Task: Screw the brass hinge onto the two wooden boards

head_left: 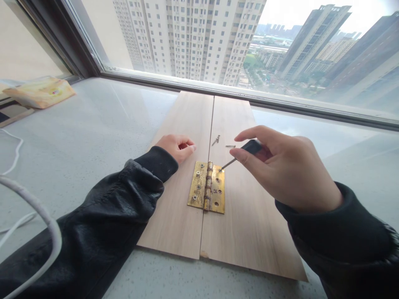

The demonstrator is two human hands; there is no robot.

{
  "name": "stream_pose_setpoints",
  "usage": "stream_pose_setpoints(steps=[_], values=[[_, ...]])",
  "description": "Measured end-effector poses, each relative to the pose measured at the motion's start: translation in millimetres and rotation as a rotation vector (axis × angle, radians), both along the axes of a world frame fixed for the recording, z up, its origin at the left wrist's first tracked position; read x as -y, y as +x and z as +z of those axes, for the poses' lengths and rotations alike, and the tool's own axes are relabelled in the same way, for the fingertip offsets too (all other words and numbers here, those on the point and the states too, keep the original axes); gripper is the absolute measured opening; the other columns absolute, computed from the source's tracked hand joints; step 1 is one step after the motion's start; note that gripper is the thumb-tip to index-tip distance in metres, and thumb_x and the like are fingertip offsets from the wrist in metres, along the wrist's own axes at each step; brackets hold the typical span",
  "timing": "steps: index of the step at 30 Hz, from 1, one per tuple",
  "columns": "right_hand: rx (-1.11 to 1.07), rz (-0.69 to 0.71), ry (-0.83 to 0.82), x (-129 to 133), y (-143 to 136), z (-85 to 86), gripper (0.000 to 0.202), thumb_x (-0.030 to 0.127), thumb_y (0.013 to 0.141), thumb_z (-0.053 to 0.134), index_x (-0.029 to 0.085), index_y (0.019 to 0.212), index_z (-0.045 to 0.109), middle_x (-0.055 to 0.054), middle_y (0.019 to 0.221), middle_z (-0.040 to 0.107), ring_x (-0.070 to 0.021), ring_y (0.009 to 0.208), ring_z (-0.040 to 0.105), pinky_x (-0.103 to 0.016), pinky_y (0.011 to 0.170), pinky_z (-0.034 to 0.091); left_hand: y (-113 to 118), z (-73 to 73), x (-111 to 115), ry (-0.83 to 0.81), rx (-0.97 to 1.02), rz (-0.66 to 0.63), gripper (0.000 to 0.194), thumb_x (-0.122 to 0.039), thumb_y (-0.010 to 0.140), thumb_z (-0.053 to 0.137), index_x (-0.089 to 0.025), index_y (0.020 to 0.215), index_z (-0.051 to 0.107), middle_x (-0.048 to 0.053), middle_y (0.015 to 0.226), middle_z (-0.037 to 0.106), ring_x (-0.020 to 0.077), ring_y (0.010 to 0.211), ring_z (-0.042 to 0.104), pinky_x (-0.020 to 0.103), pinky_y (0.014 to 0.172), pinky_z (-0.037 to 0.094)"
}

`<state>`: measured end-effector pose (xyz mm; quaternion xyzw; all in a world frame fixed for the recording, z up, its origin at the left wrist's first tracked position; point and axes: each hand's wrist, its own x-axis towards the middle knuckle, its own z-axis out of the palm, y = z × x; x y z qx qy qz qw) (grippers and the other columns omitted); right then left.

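Black sleeves fill the lower corners of the view, with a white cable looped across the left one. Two light wooden boards are laid side by side on the pale speckled desk, their long edges touching. A brass hinge is set across the seam between them, one leaf on each board. The left hand is curled into a loose fist and rested on the left board, just beside the hinge; nothing can be seen held in it. The right hand is closed around the black handle of a small screwdriver, whose tip is placed at a screw on the upper corner of the hinge's right leaf. Two loose screws are seen on the right board, just beyond the hinge. A yellowish packet lies at the far left, well apart from the boards. Tall buildings are seen through the window.
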<state>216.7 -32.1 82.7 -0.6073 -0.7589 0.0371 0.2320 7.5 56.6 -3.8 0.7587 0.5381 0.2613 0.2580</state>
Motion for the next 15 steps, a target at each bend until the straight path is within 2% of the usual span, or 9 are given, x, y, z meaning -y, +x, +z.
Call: stream_pose_setpoints(steps=[3,8,11,15], values=[[-0.127,0.029,-0.139,2,3,6.8,0.02,0.04,0.083,0.058,0.023,0.087,0.067,0.002,0.054,0.054,-0.0133,0.047,0.049,-0.031,0.052,0.04,0,-1.0,0,0.0,0.0,0.0,0.031,-0.041,0.075,0.058,-0.017,0.083,0.074,0.002,0.065,0.067,0.0132,0.057,0.053,0.026,0.055,0.039],[-0.205,0.053,-0.37,4,15,18.8,0.025,0.037,0.08,0.059,0.025,0.1,0.067,-0.001,0.067,0.064,-0.0173,0.054,0.061,-0.032,0.049,0.049,-1,-1.1,-2,-0.003,-0.001,-0.004,0.031,-0.041,0.075,0.057,-0.017,0.083,0.074,0.003,0.065,0.067,0.0135,0.058,0.054,0.026,0.055,0.04],[-0.217,0.067,-0.406,5,19,20.1,0.024,0.037,0.079,0.06,0.024,0.098,0.068,-0.001,0.072,0.066,-0.0179,0.057,0.065,-0.034,0.053,0.054,-1,-0.5,-2,0.002,-0.006,-0.004,0.031,-0.041,0.074,0.058,-0.017,0.083,0.075,0.002,0.065,0.067,0.0134,0.058,0.053,0.026,0.055,0.04],[-0.208,0.076,-0.391,6,18,20.6,0.021,0.037,0.079,0.06,0.024,0.093,0.068,-0.001,0.072,0.067,-0.0168,0.055,0.063,-0.033,0.051,0.053,-1,-0.9,-1,0.018,-0.009,0.0,0.031,-0.04,0.074,0.058,-0.016,0.083,0.075,0.003,0.063,0.066,0.0132,0.057,0.052,0.026,0.054,0.039]])
